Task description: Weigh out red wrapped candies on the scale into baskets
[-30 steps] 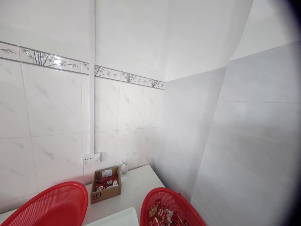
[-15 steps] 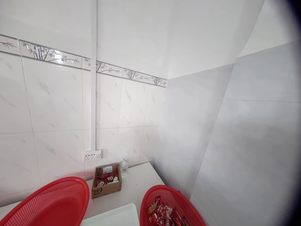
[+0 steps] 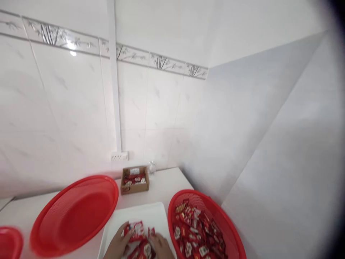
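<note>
1. Over the white serving tray (image 3: 153,211), the left hand (image 3: 118,245) touches red snack packets (image 3: 138,230); the right hand (image 3: 162,246) sits apart from it, beside them. Whether either grips, I cannot tell.
2. Handling packets seems in hand; next calls for secure fingertips.
3. Half a second ago, neither hands nor packets showed at the tray.

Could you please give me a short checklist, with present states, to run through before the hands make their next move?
1. Left hand touching the shiny red-and-white packet: ok.
2. Right hand at the small red packet: ok.
3. Firm hold on either packet: cannot tell; blurred.
4. Whole white rectangular tray in view: not ok; near edge cut off.
5. Brown cardboard box apart from the tray: ok.
6. Red oval mesh basket of packets at the tray's right: ok.
</note>
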Demonstrator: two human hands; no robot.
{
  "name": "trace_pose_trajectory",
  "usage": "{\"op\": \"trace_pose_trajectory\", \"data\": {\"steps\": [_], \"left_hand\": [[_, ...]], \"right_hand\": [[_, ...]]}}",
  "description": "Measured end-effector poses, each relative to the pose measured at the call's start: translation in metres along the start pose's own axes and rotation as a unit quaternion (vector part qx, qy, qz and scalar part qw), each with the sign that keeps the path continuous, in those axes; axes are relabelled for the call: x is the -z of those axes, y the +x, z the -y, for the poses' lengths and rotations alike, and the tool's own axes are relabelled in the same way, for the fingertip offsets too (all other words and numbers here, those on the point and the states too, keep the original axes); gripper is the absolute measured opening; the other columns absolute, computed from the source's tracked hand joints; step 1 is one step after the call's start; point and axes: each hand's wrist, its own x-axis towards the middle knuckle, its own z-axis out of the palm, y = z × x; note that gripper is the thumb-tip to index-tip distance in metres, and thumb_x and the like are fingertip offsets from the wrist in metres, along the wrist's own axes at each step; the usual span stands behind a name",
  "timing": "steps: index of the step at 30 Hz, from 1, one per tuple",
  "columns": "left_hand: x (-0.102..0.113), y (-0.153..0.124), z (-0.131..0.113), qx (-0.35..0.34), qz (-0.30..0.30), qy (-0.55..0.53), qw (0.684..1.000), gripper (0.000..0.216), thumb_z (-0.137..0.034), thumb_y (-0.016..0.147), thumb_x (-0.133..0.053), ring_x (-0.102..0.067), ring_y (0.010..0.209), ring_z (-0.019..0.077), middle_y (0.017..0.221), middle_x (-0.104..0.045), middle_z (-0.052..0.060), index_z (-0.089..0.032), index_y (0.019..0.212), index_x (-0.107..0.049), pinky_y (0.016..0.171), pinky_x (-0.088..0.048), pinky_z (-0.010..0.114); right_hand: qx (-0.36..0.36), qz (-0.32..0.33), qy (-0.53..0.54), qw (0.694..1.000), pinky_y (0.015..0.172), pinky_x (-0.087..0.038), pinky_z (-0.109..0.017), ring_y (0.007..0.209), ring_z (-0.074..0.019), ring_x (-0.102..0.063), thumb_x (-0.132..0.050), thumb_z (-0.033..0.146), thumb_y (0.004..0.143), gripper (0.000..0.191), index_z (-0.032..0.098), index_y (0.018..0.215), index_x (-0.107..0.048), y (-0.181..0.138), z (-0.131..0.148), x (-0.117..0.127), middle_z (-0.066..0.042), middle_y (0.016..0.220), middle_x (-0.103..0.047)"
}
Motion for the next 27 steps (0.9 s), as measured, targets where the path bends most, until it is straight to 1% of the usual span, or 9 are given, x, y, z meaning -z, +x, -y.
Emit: {"op": "trace_pose_trajectory", "data": {"steps": [2,5,9,12,15,17,19,23,27], "left_hand": [[0.003,-0.009,-0.004,-0.056,-0.003,0.079,0.995,0.061,-0.055,0.076,-0.052,-0.063,0.066,0.0192,0.084,-0.067,0.005,-0.017,0.123,-0.048,0.06,-0.048,0.031],[0.009,-0.014,-0.008,-0.148,-0.029,0.261,0.953,0.048,-0.044,0.083,-0.043,-0.058,0.102,0.0202,0.113,-0.061,0.01,-0.017,0.122,-0.051,0.086,-0.043,0.03],[0.014,-0.017,-0.002,-0.127,-0.019,0.35,0.928,0.057,-0.05,0.08,-0.047,-0.052,0.11,0.023,0.125,-0.05,0.011,-0.021,0.129,-0.044,0.092,-0.038,0.033],[0.012,-0.026,0.005,-0.156,-0.016,0.446,0.881,0.074,-0.057,0.073,-0.055,-0.039,0.125,0.0274,0.142,-0.033,0.013,-0.022,0.135,-0.036,0.096,-0.036,0.036],[0.005,-0.033,0.01,-0.194,-0.003,0.512,0.837,0.093,-0.061,0.065,-0.061,-0.02,0.135,0.0333,0.15,-0.017,0.014,-0.02,0.14,-0.025,0.104,-0.023,0.047],[0.001,-0.033,0.014,-0.219,0.012,0.537,0.815,0.099,-0.061,0.062,-0.064,-0.009,0.137,0.0342,0.151,-0.013,0.014,-0.02,0.142,-0.021,0.107,-0.013,0.052],[-0.002,-0.03,0.018,-0.237,0.024,0.546,0.803,0.099,-0.059,0.063,-0.064,-0.006,0.138,0.0338,0.151,-0.012,0.014,-0.02,0.142,-0.021,0.108,-0.01,0.053],[-0.005,-0.02,0.019,-0.262,0.045,0.539,0.799,0.095,-0.056,0.066,-0.064,-0.008,0.138,0.0333,0.151,-0.013,0.014,-0.02,0.143,-0.021,0.108,-0.014,0.053],[-0.006,-0.015,0.015,-0.258,0.047,0.527,0.809,0.096,-0.055,0.067,-0.064,-0.006,0.138,0.0332,0.151,-0.013,0.015,-0.017,0.143,-0.02,0.108,-0.012,0.053]], "right_hand": [[0.019,-0.007,-0.089,0.996,0.106,-0.03,-0.04,0.128,-0.0306,-0.035,-0.068,0.017,0.061,0.071,0.027,0.129,-0.048,-0.009,0.008,-0.001,-0.008,0.139,-0.042],[0.027,-0.011,-0.145,0.989,0.104,-0.031,-0.037,0.127,-0.0269,-0.037,-0.061,0.018,0.069,0.064,0.02,0.131,-0.046,-0.014,0.018,0.0,-0.011,0.14,-0.04],[0.044,-0.015,-0.155,0.987,0.104,-0.032,-0.037,0.124,-0.0246,-0.039,-0.057,0.023,0.075,0.059,0.02,0.132,-0.044,-0.006,0.015,-0.002,-0.008,0.137,-0.043],[0.045,-0.017,-0.162,0.986,0.103,-0.033,-0.037,0.122,-0.0246,-0.04,-0.055,0.025,0.077,0.056,0.019,0.132,-0.044,-0.002,0.012,-0.006,-0.009,0.135,-0.045],[0.061,-0.019,-0.168,0.984,0.1,-0.035,-0.037,0.117,-0.0241,-0.043,-0.054,0.025,0.079,0.05,0.019,0.128,-0.048,0.0,0.011,-0.008,-0.009,0.129,-0.05],[0.076,-0.022,-0.167,0.983,0.098,-0.037,-0.036,0.114,-0.0234,-0.046,-0.054,0.024,0.079,0.046,0.02,0.125,-0.05,0.0,0.011,-0.007,-0.008,0.125,-0.054],[0.085,-0.042,-0.165,0.982,0.099,-0.037,-0.037,0.114,-0.0231,-0.046,-0.053,0.025,0.079,0.045,0.021,0.124,-0.051,0.001,0.01,-0.005,-0.008,0.125,-0.053],[0.068,-0.104,-0.16,0.979,0.104,-0.032,-0.039,0.124,-0.0234,-0.039,-0.048,0.026,0.082,0.047,0.018,0.128,-0.046,0.011,0.006,-0.002,-0.011,0.135,-0.043],[0.1,-0.058,-0.114,0.987,0.104,-0.033,-0.035,0.121,-0.0181,-0.043,-0.038,0.012,0.08,0.048,0.014,0.128,-0.046,0.027,0.006,-0.006,-0.01,0.131,-0.049]]}}
